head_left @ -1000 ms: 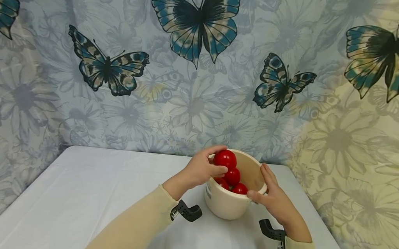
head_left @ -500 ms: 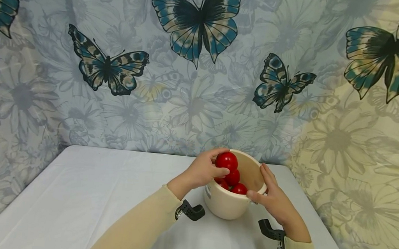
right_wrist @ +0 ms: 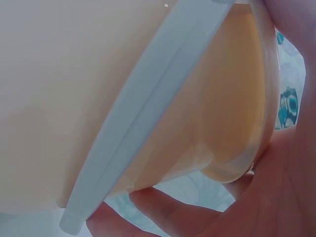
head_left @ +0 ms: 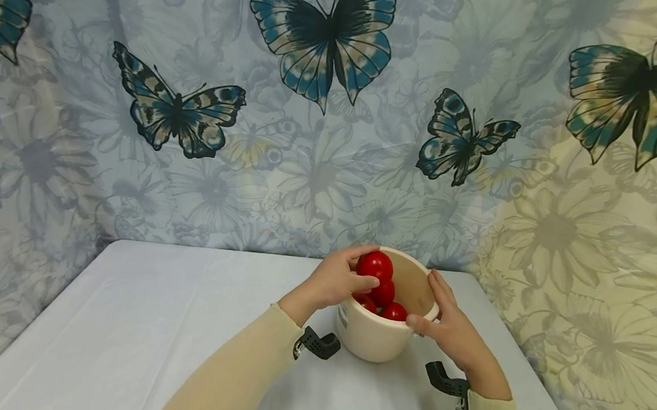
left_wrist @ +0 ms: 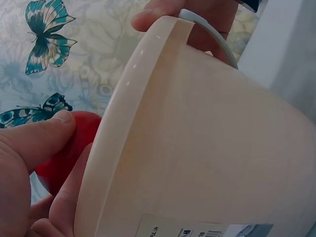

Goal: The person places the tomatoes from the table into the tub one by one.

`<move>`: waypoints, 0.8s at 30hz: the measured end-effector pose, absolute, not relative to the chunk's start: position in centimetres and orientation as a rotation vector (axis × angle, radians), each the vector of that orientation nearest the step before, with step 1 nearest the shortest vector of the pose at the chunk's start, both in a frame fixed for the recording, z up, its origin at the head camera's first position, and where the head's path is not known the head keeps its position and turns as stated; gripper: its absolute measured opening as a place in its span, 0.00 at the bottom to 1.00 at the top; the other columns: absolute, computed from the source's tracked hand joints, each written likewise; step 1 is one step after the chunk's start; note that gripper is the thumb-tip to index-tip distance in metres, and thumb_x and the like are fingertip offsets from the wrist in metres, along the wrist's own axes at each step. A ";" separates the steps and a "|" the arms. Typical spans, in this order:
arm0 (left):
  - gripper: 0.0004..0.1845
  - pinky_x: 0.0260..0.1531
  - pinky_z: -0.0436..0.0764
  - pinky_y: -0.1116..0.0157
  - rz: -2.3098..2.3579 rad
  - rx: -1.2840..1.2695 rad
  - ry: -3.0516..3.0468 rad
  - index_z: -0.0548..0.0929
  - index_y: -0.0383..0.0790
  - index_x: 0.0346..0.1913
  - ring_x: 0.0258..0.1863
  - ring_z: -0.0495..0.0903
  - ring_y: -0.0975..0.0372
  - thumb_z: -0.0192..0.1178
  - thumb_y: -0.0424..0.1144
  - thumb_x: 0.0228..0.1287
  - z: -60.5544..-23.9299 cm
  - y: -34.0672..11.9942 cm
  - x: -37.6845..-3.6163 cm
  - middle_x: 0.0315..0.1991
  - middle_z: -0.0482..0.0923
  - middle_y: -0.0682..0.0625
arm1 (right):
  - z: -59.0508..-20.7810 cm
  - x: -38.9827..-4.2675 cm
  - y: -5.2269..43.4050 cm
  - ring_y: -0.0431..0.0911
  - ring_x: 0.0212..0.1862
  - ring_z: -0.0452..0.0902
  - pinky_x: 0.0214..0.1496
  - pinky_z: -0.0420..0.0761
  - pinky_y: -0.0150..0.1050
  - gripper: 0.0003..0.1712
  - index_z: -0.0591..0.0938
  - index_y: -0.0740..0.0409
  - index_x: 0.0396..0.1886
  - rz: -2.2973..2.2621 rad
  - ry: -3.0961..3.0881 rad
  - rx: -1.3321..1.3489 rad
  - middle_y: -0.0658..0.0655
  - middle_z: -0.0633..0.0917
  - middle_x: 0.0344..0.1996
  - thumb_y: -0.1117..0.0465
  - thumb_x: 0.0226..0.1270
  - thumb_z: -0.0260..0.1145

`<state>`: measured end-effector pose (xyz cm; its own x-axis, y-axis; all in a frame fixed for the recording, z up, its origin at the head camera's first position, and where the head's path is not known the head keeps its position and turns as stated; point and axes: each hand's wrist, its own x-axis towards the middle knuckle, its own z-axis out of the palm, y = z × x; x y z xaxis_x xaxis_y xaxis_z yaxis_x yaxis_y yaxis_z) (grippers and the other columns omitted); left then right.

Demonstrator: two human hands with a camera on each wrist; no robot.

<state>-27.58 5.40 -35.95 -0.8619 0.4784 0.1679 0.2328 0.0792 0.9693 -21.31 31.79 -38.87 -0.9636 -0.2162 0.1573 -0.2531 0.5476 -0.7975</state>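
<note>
Glossy red tomato (head_left: pixel 375 265), round and smooth, pinched in the left hand (head_left: pixel 334 280) just above the rim of a cream plastic bucket (head_left: pixel 376 337) with more tomatoes (head_left: pixel 388 302) inside. Right hand (head_left: pixel 450 330) clasped on the bucket's near-right rim beside its pale grey handle (right_wrist: pixel 148 113). Set on a white-covered table (head_left: pixel 139 332), backed by butterfly-and-flower printed fabric (head_left: pixel 197 104).
</note>
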 end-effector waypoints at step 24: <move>0.38 0.53 0.81 0.57 1.795 0.732 2.275 0.69 0.62 0.73 0.64 0.73 0.58 0.71 0.42 0.61 -36.0 5.3 -27.5 0.70 0.68 0.52 | -39.0 -21.3 31.8 0.66 0.75 0.38 0.66 0.65 0.65 0.57 0.40 0.59 0.81 1.410 -2.728 0.411 0.59 0.37 0.79 0.53 0.68 0.69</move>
<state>-27.48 5.27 -36.03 -0.8691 0.4621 0.1765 0.2793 0.1639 0.9461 -21.28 31.81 -38.95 -0.9639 -0.2139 0.1588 -0.2532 0.5507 -0.7954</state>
